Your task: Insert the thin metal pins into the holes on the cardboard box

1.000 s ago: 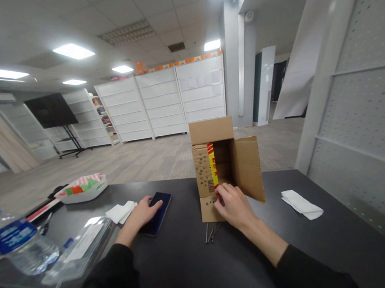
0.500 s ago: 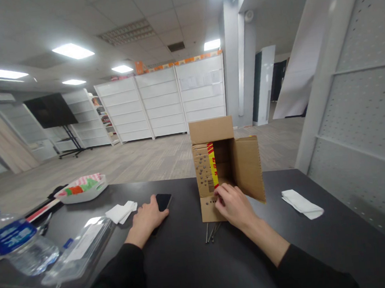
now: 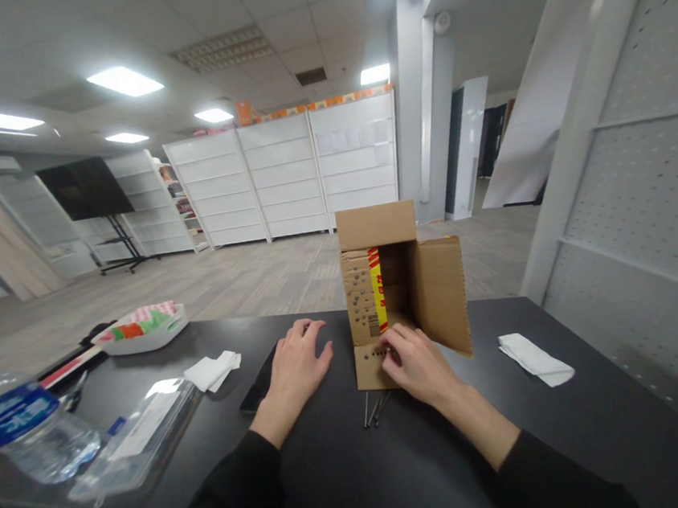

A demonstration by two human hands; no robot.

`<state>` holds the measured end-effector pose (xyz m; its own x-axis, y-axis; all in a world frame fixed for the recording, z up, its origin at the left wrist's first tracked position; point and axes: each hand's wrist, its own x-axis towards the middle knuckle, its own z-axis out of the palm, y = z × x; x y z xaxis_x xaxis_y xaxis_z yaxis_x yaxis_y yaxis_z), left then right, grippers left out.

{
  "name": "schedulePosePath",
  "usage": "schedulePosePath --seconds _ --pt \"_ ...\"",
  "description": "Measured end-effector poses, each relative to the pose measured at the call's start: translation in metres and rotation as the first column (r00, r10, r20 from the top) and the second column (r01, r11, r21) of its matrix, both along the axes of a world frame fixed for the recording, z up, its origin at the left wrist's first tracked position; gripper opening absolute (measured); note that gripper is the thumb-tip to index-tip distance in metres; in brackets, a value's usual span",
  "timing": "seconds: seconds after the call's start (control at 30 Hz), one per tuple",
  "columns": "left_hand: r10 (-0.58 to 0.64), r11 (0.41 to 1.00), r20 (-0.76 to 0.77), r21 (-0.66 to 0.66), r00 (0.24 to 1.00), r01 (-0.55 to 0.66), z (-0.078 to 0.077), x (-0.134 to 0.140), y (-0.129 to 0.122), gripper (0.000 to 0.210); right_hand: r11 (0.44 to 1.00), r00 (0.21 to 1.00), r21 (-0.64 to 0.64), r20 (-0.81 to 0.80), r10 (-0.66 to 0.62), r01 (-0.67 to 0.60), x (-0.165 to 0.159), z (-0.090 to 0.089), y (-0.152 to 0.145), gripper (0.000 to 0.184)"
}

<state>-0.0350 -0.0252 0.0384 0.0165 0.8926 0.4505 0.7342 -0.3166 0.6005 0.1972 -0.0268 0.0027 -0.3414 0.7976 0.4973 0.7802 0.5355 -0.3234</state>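
An open cardboard box (image 3: 400,288) stands on the black table, its flaps spread. Grey round heads, like those of screws or nails, dot its left flap (image 3: 358,296), and more sit in a row on the lower flap (image 3: 371,374). My right hand (image 3: 417,363) is closed in a pinch at the lower flap; whatever its fingertips hold is hidden. Several long thin metal nails or screws (image 3: 368,411) lie just below that flap. My left hand (image 3: 298,363) is open, fingers spread, between the box and a black phone (image 3: 257,385), which it partly covers.
White folded tissues lie at left (image 3: 213,371) and right (image 3: 535,359). Farther left are a clear plastic case (image 3: 134,441), a water bottle (image 3: 26,424), scissors (image 3: 75,388) and a white basket (image 3: 142,339) with colourful contents. A perforated white panel (image 3: 647,254) borders the right side.
My left hand has moved right, off the phone and towards the box, with its fingers spreading. My right hand stays pinched at the lower flap. The view has shifted slightly.
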Motion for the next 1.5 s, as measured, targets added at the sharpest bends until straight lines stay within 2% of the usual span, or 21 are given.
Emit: schedulePosePath --seconds 0.07,0.17,0.33,0.53,0.63,0.8,1.03,1.3,1.5 --pt "-0.038 0.995 -0.198 0.088 0.980 0.056 -0.001 0.016 0.000 0.023 1.000 1.000 -0.013 -0.001 0.009 -0.009 0.001 0.000 0.000 0.016" --pt "-0.064 0.974 -0.328 0.185 0.942 0.131 -0.005 0.038 0.000 0.021 1.000 1.000 -0.025 0.013 0.012 -0.011 0.003 -0.001 0.001 0.016" --pt "-0.162 0.913 -0.330 0.308 0.930 0.268 -0.013 0.061 0.005 0.018 0.999 0.999 -0.023 0.023 0.024 -0.024 0.005 -0.004 0.003 0.016" --pt "-0.196 0.861 -0.278 0.411 0.940 0.301 -0.024 0.070 0.017 0.009 0.999 1.000 -0.028 0.000 0.025 -0.025 0.006 -0.006 0.004 0.016" --pt "-0.235 0.855 -0.271 0.399 0.933 0.332 -0.030 0.070 0.019 0.008 0.999 0.999 -0.031 -0.019 0.029 -0.030 0.008 -0.006 0.004 0.014" --pt "-0.286 0.885 -0.282 0.288 0.916 0.366 -0.038 0.067 0.015 0.008 0.998 0.999 -0.052 -0.029 0.030 -0.032 0.010 -0.006 0.005 0.013" --pt "-0.289 0.920 -0.306 0.175 0.907 0.352 -0.044 0.068 0.011 0.004 0.997 0.997 -0.065 -0.059 0.046 -0.049 0.013 -0.009 0.006 0.019" --pt "-0.304 0.920 -0.339 0.138 0.891 0.366 -0.046 0.070 0.014 0.004 0.995 0.995 -0.069 -0.082 0.061 -0.067 0.017 -0.017 0.010 0.021" --pt "-0.314 0.909 -0.377 0.144 0.871 0.391 -0.048 0.071 0.014 0.007 0.993 0.982 -0.083 -0.179 0.067 -0.083 0.017 -0.023 0.013 0.041"
